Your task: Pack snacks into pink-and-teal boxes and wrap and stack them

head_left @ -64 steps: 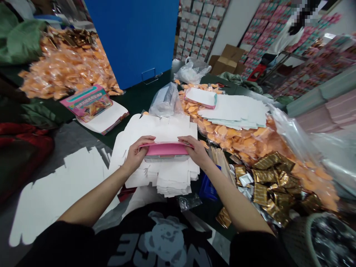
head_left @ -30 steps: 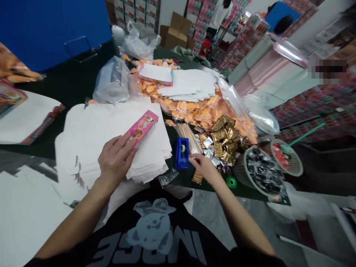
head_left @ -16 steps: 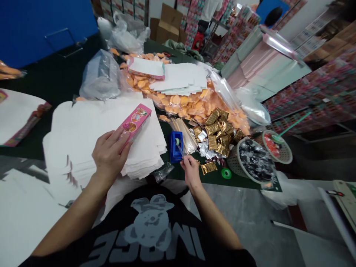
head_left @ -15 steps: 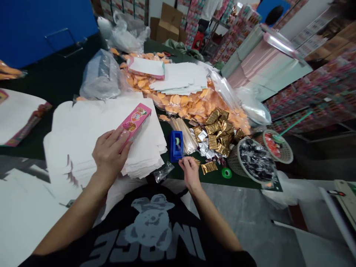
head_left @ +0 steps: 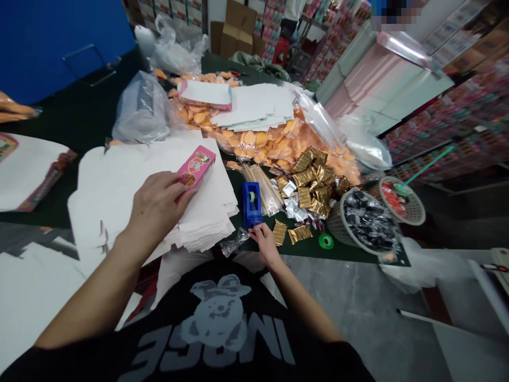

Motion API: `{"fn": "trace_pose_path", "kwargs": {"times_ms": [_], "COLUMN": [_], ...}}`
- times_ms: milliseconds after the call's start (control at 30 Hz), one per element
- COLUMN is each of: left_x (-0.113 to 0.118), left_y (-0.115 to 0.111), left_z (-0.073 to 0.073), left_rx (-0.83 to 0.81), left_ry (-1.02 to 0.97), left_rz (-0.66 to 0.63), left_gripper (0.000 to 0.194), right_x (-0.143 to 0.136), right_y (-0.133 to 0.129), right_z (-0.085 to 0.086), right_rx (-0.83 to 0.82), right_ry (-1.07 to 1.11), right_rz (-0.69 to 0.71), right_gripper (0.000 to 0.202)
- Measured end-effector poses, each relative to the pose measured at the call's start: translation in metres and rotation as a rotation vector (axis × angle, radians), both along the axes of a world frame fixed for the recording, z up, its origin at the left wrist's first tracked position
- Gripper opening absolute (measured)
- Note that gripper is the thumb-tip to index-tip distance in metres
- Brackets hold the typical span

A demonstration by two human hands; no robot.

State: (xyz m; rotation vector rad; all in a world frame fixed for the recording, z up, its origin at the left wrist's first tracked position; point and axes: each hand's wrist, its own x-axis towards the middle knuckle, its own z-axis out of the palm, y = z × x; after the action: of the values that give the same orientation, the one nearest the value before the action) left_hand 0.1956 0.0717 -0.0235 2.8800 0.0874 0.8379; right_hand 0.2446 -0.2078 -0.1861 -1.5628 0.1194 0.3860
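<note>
My left hand [head_left: 159, 204] is closed round the lower end of a narrow pink printed box [head_left: 201, 162]. The box lies slanted on a stack of white card sheets [head_left: 131, 164]. My right hand [head_left: 264, 241] is at the front edge of a blue tape dispenser [head_left: 251, 218], thumb and fingertips pinched together at the cutting end, on the tape. The tape itself is thin and barely visible there. A small tape roll [head_left: 252, 197] sits inside the dispenser. A crumpled clear wrapper [head_left: 234, 243] lies just left of my right hand.
Right of the dispenser lie wooden sticks [head_left: 262, 188], gold sachets [head_left: 314, 180] and a green tape roll [head_left: 326, 241]. Baskets hold black packets [head_left: 368, 220] and red pieces [head_left: 393, 201]. Orange pieces [head_left: 258, 140] spread behind, with white cards [head_left: 260, 109] on top.
My right hand has shifted left along the dispenser's front edge. My left hand has changed its hold and shows more of its back; the box stays on the stack. The view has shifted slightly.
</note>
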Motion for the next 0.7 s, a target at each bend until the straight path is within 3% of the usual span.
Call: {"fn": "trace_pose_path", "kwargs": {"times_ms": [100,200,300,367,433,533,700], "left_x": [0.017,0.026,0.028,0.028,0.027,0.025,0.027], "left_y": [0.001,0.006,0.012,0.015,0.016,0.016,0.015], "left_z": [0.008,0.006,0.001,-0.001,-0.002,0.001,0.005], "left_rx": [-0.032,-0.059,-0.086,-0.098,-0.109,-0.106,-0.048], "left_ry": [0.072,0.095,0.114,0.141,0.160,0.170,0.184], "left_rz": [-0.058,-0.068,-0.080,-0.089,-0.064,0.001,-0.082], "left_gripper": [0.033,0.025,0.028,0.029,0.033,0.049,0.056], "right_x": [0.005,0.016,0.037,0.053,0.069,0.088,0.100], "right_y": [-0.012,-0.004,0.037,0.075,0.112,0.149,0.162], "right_z": [0.028,0.074,0.122,0.143,0.153,0.152,0.142], "right_rx": [-0.265,-0.438,-0.324,-0.194,-0.095,-0.038,-0.176], "right_ry": [-0.179,-0.517,-0.643,-0.636,-0.611,-0.546,-0.515], "right_rz": [0.271,0.446,0.525,0.572,0.600,0.660,0.689], "right_gripper": [0.023,0.016,0.019,0.020,0.020,0.020,0.018]}}
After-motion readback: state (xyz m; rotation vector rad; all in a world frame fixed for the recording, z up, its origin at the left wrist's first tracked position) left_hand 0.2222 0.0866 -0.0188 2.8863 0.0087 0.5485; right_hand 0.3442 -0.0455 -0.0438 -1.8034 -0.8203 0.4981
